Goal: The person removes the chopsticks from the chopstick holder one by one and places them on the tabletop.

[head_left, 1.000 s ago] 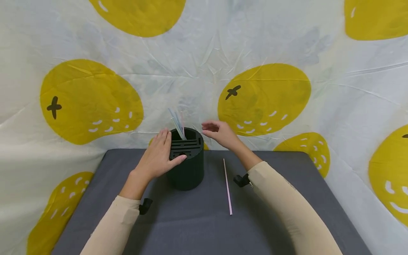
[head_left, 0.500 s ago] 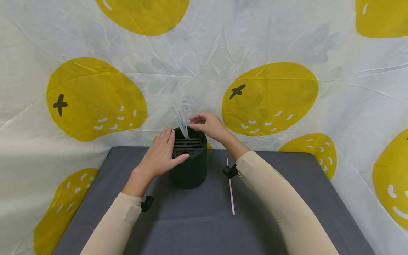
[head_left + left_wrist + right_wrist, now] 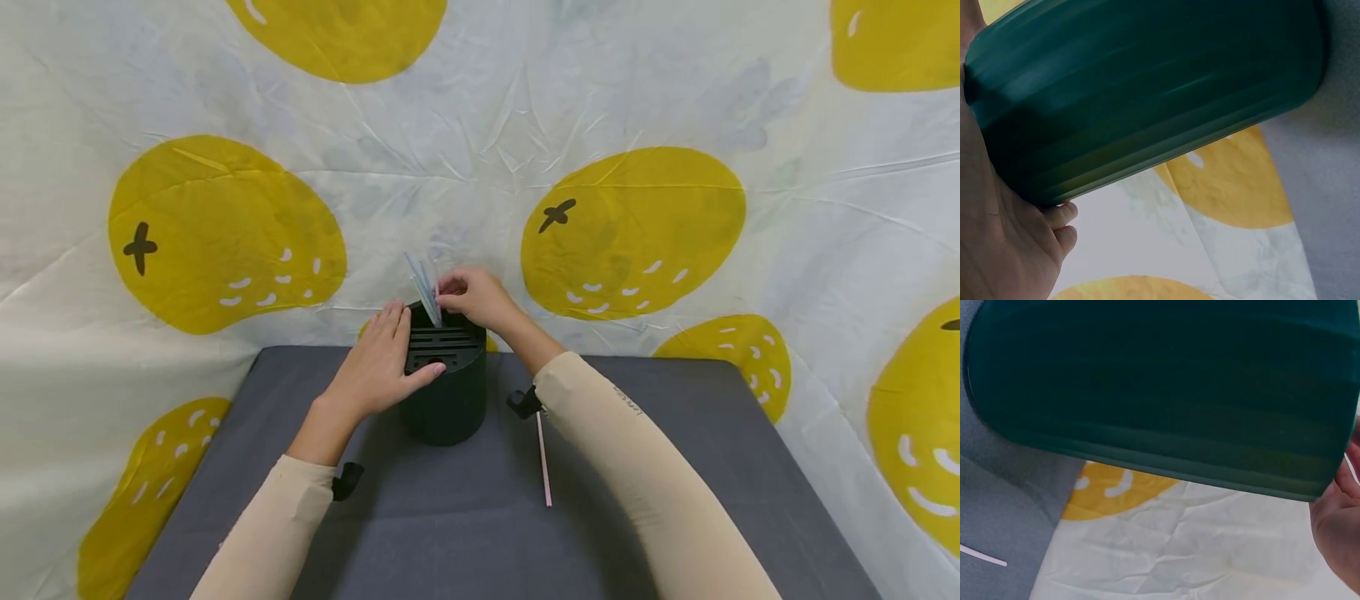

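Note:
A dark green cylindrical knife holder (image 3: 444, 408) with a black slotted top stands on the table, filling much of both wrist views. My left hand (image 3: 375, 358) rests on the left of its rim, fingers straight and thumb laid over the front edge. Several thin pale blue and clear straws (image 3: 422, 283) lean up out of the open rear part of the top. Just right of them, my right hand (image 3: 476, 300) pinches a pink straw (image 3: 437, 290) between thumb and fingers, low above the rim. The lower end of that straw is hidden inside the holder.
Another pink straw (image 3: 544, 471) lies on the grey cloth-covered table (image 3: 450, 533), right of the holder, its far end hidden beneath the right wrist. A white curtain (image 3: 435, 133) with yellow fruit prints hangs right behind the table.
My right hand has moved left from beside the holder to the straws and now pinches the upright pink one. The left hand stays on the rim.

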`<action>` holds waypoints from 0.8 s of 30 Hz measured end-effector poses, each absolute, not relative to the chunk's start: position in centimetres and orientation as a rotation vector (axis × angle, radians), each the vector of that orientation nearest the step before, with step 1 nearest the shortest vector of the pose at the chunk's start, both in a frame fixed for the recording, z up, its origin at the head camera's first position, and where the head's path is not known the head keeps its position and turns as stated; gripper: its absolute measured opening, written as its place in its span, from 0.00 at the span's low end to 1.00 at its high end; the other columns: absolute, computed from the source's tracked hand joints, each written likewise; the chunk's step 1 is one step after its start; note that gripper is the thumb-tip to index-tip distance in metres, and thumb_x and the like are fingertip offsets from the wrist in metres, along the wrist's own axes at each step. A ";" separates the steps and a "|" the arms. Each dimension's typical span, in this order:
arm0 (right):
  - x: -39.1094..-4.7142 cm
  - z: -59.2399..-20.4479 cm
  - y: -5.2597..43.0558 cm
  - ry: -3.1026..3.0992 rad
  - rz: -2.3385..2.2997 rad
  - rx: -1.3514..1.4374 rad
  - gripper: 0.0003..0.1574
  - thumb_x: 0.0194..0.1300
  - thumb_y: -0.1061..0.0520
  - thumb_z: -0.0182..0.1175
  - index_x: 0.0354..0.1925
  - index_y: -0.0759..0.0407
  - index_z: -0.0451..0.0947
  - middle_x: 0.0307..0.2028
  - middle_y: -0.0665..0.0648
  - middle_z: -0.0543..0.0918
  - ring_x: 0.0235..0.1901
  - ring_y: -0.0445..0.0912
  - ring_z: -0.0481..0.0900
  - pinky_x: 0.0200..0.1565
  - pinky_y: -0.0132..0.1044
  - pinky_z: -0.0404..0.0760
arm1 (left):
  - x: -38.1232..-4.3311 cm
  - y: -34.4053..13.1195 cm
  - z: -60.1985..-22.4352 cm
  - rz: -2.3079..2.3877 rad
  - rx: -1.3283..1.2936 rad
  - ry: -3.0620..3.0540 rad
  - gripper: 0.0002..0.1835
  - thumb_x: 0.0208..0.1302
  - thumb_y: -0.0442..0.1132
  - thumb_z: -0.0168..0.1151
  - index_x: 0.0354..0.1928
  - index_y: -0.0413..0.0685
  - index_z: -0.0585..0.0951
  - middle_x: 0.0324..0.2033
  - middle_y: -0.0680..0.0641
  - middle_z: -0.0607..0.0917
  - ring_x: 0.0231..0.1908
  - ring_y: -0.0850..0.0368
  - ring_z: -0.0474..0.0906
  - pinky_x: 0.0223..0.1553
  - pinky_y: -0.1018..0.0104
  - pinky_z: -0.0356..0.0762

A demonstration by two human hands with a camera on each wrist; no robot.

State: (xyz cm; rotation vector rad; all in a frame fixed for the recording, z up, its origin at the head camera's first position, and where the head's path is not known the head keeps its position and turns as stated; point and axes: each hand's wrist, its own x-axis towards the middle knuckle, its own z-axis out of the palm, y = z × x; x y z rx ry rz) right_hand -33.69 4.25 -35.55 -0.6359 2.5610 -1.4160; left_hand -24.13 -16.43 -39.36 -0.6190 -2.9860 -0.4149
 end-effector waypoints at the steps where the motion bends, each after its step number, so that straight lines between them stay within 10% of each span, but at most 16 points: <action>1: -33.6 -35.6 4.1 2.571 -1.405 -0.631 0.11 0.73 0.57 0.65 0.51 0.60 0.84 0.48 0.60 0.86 0.48 0.51 0.86 0.51 0.39 0.88 | -24.1 -16.5 -39.3 -0.416 -0.617 -2.985 0.61 0.68 0.80 0.41 0.82 0.35 0.46 0.82 0.36 0.43 0.82 0.38 0.40 0.80 0.39 0.44; 24: -33.3 -32.7 5.8 2.496 -1.722 -0.602 0.07 0.74 0.58 0.63 0.47 0.61 0.81 0.45 0.61 0.86 0.46 0.52 0.87 0.48 0.43 0.90 | -24.3 -16.3 -39.3 -0.421 -0.605 -3.002 0.61 0.67 0.81 0.41 0.82 0.36 0.46 0.83 0.37 0.42 0.83 0.40 0.37 0.80 0.39 0.44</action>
